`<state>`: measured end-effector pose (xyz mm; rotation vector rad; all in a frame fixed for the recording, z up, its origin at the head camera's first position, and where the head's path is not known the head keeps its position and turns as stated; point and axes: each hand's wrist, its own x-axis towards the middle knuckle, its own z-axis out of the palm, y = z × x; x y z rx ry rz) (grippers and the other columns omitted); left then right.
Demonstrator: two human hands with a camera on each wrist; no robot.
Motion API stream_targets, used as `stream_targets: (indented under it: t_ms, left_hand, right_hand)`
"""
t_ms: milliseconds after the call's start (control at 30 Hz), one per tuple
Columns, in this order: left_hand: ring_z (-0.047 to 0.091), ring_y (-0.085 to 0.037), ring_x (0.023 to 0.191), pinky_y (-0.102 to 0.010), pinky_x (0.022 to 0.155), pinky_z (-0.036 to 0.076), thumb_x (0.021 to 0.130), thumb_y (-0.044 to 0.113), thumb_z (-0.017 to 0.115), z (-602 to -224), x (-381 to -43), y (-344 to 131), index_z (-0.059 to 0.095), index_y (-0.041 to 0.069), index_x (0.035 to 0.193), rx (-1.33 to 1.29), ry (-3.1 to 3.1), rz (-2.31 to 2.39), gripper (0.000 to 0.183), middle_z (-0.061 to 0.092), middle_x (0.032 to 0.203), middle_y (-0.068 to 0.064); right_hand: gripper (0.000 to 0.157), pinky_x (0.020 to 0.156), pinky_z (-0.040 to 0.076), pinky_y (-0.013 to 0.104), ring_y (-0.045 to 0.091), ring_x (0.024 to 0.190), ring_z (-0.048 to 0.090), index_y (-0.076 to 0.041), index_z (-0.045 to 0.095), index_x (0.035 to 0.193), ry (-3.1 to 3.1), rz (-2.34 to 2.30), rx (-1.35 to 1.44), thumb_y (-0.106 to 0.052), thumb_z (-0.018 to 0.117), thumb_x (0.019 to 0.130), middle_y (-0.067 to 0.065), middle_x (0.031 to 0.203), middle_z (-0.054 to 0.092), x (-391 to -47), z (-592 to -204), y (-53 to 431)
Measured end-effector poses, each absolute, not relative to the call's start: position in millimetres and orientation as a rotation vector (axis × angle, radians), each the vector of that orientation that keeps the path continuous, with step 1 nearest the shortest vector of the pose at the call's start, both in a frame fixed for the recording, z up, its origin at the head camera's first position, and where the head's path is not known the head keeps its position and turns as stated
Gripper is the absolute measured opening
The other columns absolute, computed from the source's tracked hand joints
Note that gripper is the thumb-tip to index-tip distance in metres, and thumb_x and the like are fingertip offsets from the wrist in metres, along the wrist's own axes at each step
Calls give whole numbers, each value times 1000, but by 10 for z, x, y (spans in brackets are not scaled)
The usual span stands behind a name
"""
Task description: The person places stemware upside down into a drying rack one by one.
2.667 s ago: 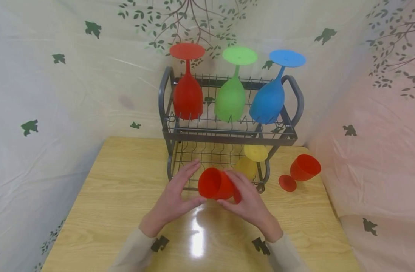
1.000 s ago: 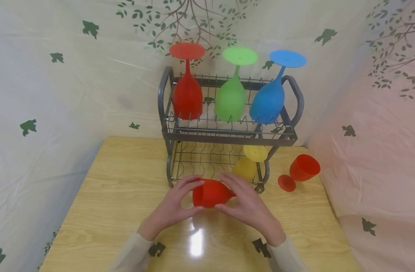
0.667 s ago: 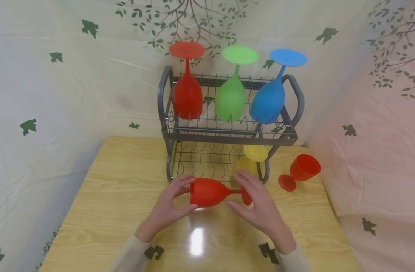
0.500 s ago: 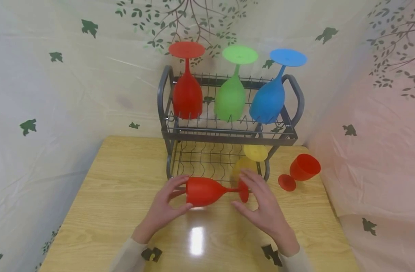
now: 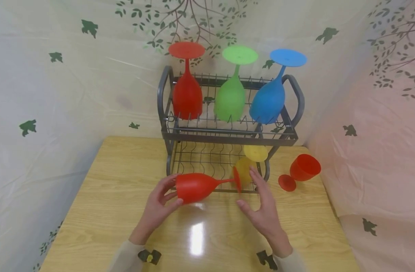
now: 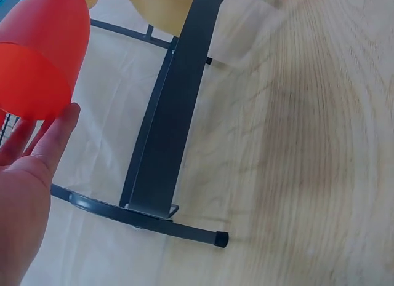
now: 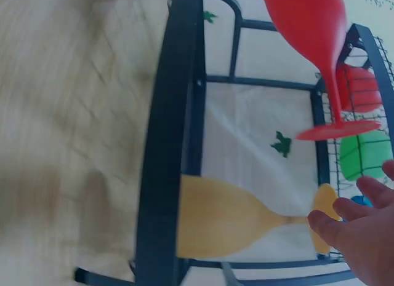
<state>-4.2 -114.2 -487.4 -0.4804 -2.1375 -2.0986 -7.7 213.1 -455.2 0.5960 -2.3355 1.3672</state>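
My left hand [image 5: 158,206] grips a red wine glass [image 5: 195,187] by the rim of its bowl. The glass lies nearly level in the air before the lower rack tier, its stem and foot pointing right. Just right of the foot is my right hand [image 5: 263,211], fingers parted, apart from the glass. In the right wrist view the hand [image 7: 363,230] appears near the foot of a yellow wine glass [image 7: 228,218], which stands upside down on the lower tier. The left wrist view shows fingertips on the red glass's [image 6: 46,34] rim.
A dark two-tier dish rack [image 5: 228,138] stands at the table's back. Its upper tier bears upside-down red [image 5: 188,96], green [image 5: 230,99] and blue [image 5: 268,101] wine glasses. Another red goblet [image 5: 304,168] lies tilted on the wooden table [image 5: 126,181] side, right of the rack.
The red wine glass has turned from facing me to lying sideways, and moved left with my left hand. My right hand has let go of it and drawn off to the right.
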Motion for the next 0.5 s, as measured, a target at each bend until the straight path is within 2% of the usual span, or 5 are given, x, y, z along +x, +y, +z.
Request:
stream_targets:
  t_ms: [200, 333, 500]
  left_hand:
    - [58, -15, 129, -34, 94, 58, 91, -10, 69, -4881, -7, -1148, 43, 5, 152, -347, -2063, -2279, 68, 47, 151, -8]
    - [59, -16, 129, -36, 93, 58, 93, -9, 67, -4901, -8, -1140, 42, 5, 153, -294, -1997, -2348, 66, 45, 152, -7]
    - [58, -18, 130, -37, 93, 59, 93, -10, 65, -4920, -15, -1100, 42, 3, 152, -274, -1927, -2374, 65, 46, 150, -8]
  right_hand:
    - [91, 120, 31, 24, 20, 152, 33, -10, 37, 161, -2252, 1571, 541, -7, 78, 80, 11, 167, 33, -50, -4634, 2038]
    - [92, 120, 33, 27, 21, 152, 33, -10, 34, 162, -2193, 1761, 485, 3, 77, 82, 13, 168, 31, -41, -4719, 1974]
    - [89, 120, 32, 27, 20, 150, 37, -10, 33, 162, -2173, 1908, 439, 8, 74, 85, 19, 166, 31, -13, -4808, 1862]
